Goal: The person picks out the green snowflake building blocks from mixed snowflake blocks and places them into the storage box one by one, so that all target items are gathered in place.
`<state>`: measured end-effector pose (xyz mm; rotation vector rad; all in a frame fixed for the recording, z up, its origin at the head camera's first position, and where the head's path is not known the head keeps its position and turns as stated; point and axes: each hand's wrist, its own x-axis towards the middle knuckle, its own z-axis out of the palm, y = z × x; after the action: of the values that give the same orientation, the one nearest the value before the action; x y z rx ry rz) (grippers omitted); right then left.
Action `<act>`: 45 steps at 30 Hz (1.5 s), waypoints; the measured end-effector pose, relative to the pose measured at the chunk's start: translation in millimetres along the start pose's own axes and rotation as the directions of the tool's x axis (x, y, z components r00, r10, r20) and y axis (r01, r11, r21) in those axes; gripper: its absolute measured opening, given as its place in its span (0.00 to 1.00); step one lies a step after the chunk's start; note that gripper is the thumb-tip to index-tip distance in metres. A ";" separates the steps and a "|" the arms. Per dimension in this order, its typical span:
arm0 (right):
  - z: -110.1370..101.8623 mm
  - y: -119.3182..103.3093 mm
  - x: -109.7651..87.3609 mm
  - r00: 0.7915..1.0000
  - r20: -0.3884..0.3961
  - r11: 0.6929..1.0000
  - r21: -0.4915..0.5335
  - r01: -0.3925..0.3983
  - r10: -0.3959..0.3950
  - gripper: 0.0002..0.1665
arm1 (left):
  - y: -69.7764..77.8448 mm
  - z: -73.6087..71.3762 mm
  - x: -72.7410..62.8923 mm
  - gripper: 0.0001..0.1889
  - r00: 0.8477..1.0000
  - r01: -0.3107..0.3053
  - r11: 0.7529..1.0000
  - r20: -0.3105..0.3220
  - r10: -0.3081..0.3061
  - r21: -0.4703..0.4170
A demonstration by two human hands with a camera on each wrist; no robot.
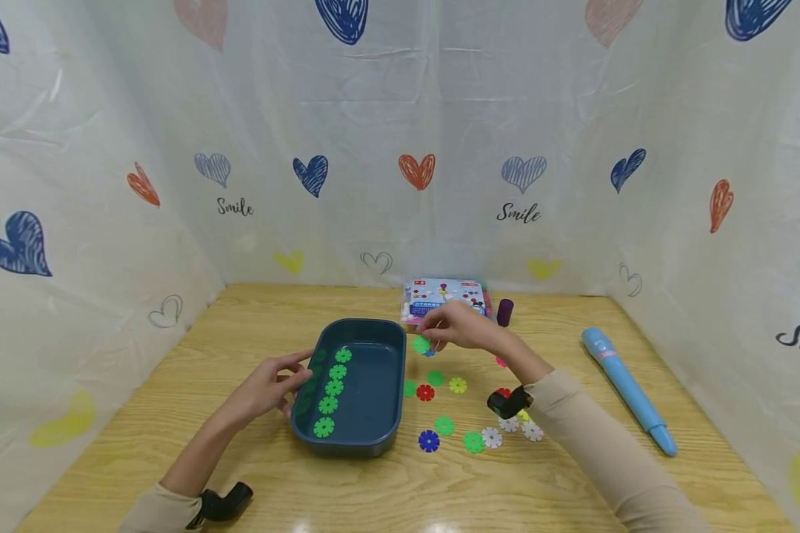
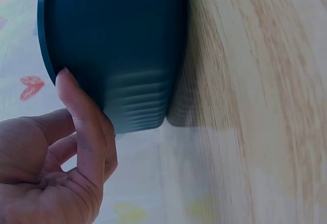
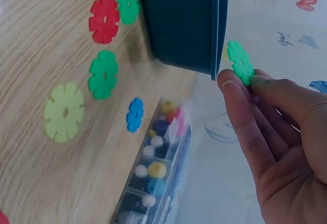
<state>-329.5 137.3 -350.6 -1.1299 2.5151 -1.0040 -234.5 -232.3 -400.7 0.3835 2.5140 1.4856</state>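
Note:
A dark blue rectangular tray (image 1: 380,437) stands on the table, with a column of several green notched plastic discs (image 1: 334,387) along its left inner side. My left hand (image 1: 267,389) grips the tray's left rim; the left wrist view shows its fingers bent against the tray wall (image 2: 138,81). Past the tray's right side, my right hand (image 1: 458,326) pinches one green disc (image 3: 240,62) between thumb and fingertips, above the table. A blue disc (image 3: 135,115) lies on the table below that hand.
Loose discs in green, red (image 1: 425,393), yellow (image 1: 458,385), white (image 1: 491,437) and dark blue (image 1: 429,441) lie right of the tray. Behind them are a compartment box of beads (image 1: 447,292) and a dark purple cylinder (image 1: 504,312). At far right lies a light-blue stick-like object (image 1: 630,389).

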 end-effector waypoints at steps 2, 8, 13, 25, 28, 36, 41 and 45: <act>1.6 -1.9 4.7 1.000 0.002 1.000 -0.003 0.003 -0.003 0.10 | 0.4 0.2 0.2 0.30 1.000 0.000 1.000 0.001 0.000 -0.002; 8.2 -8.6 18.8 1.000 0.003 0.999 -0.026 0.021 -0.021 0.11 | 0.9 0.1 -0.2 0.29 1.000 -0.007 1.000 0.010 0.007 -0.012; 14.3 -13.4 31.3 0.999 -0.002 0.997 -0.057 0.044 -0.044 0.10 | 0.8 -0.1 -0.4 0.29 1.000 -0.012 1.000 0.009 0.012 -0.007; 29.3 -13.8 62.5 0.997 0.003 0.997 -0.029 -0.071 0.071 0.09 | -0.5 -0.8 -1.3 0.30 0.999 -0.031 0.999 0.029 0.032 -0.023; 31.9 -15.1 68.5 0.996 0.006 0.995 -0.052 -0.085 0.085 0.09 | -0.4 -0.9 -1.6 0.30 0.999 -0.031 0.999 0.029 0.032 -0.026; 41.4 -16.7 80.8 0.993 -0.004 0.992 -0.047 -0.120 0.120 0.08 | -1.4 -0.6 -2.2 0.31 0.999 -0.041 0.999 0.033 0.042 -0.027; 46.7 -20.3 84.9 0.988 -0.001 0.988 -0.019 -0.154 0.154 0.08 | -1.5 -0.8 -2.4 0.31 0.999 -0.045 0.999 0.030 0.046 -0.018; 50.2 -25.2 88.6 0.981 0.004 0.981 -0.006 -0.192 0.192 0.09 | -0.5 -1.0 -2.5 0.30 0.999 -0.039 0.999 0.025 0.040 -0.017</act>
<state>-353.6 36.0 -364.0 -0.8691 2.5651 -0.9420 -232.5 -234.2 -400.6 0.4490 2.4874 1.5048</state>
